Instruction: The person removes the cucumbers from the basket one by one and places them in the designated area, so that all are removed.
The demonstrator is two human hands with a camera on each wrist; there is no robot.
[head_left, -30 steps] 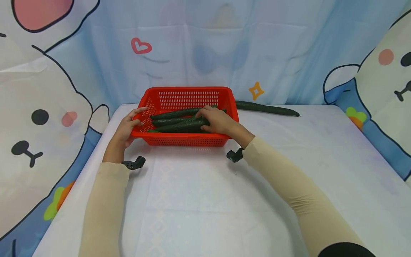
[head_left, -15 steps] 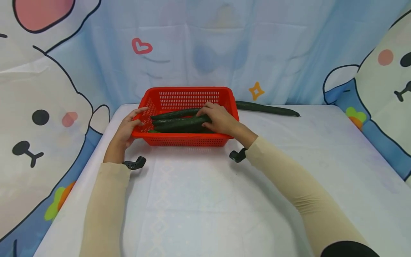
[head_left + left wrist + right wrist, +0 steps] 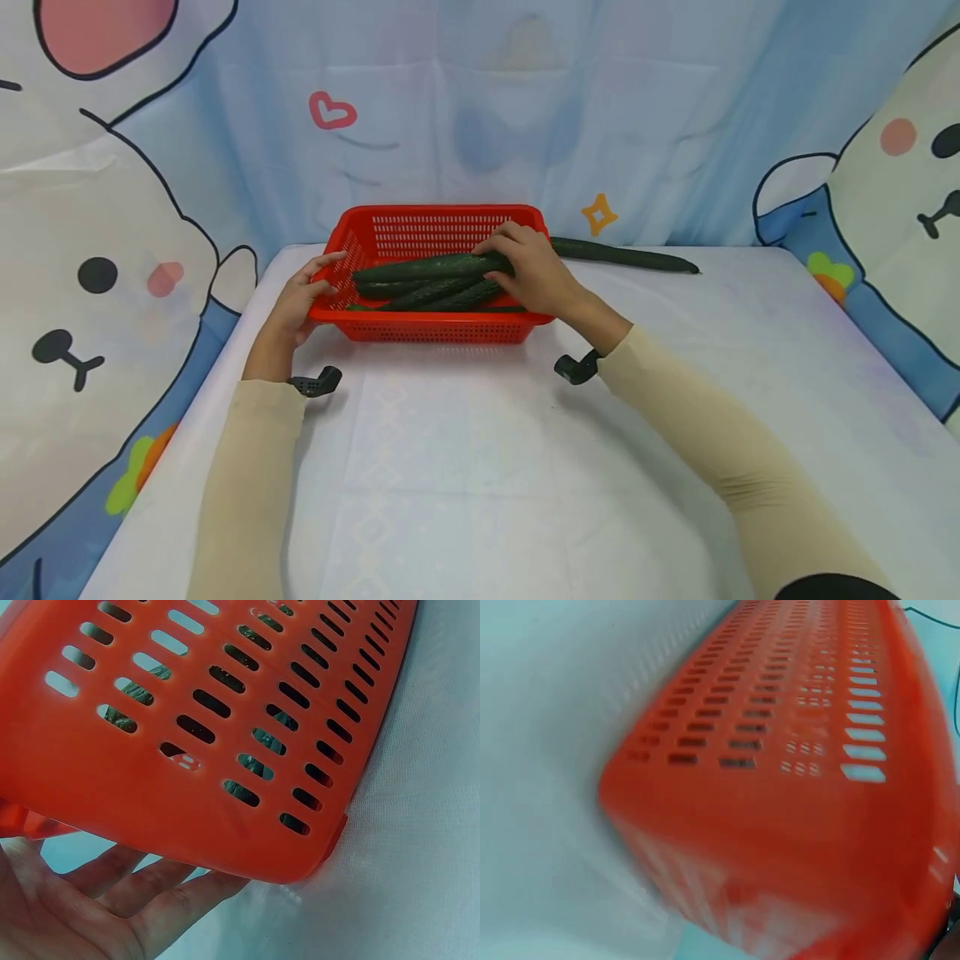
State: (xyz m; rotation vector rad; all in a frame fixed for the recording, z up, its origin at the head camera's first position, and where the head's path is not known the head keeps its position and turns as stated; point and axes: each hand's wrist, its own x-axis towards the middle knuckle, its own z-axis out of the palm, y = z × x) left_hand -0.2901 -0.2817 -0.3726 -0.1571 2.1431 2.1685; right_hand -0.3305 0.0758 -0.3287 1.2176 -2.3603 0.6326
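A red plastic basket (image 3: 442,331) with slotted walls holds several dark green cucumbers (image 3: 435,293). At its left end my left hand (image 3: 291,302) grips the rim; in the left wrist view the fingers (image 3: 161,896) of that hand lie along the basket's wall (image 3: 82,761). My right hand (image 3: 538,271) reaches over the basket's right end and holds one cucumber (image 3: 423,268) near its right end, across the top of the others. In the right wrist view the basket wall (image 3: 772,817) fills the middle, and only a sliver of the hand shows at the lower right corner.
Behind the basket's right end, another long cucumber (image 3: 626,255) lies on the white-covered table (image 3: 465,450), its left end hidden by the basket. A light blue printed curtain (image 3: 637,100) hangs behind the table.
My right hand has moved up and to the right, raising the cucumber from the front of the pile toward the back and uncovering others beneath. The left hand and basket have stayed put.
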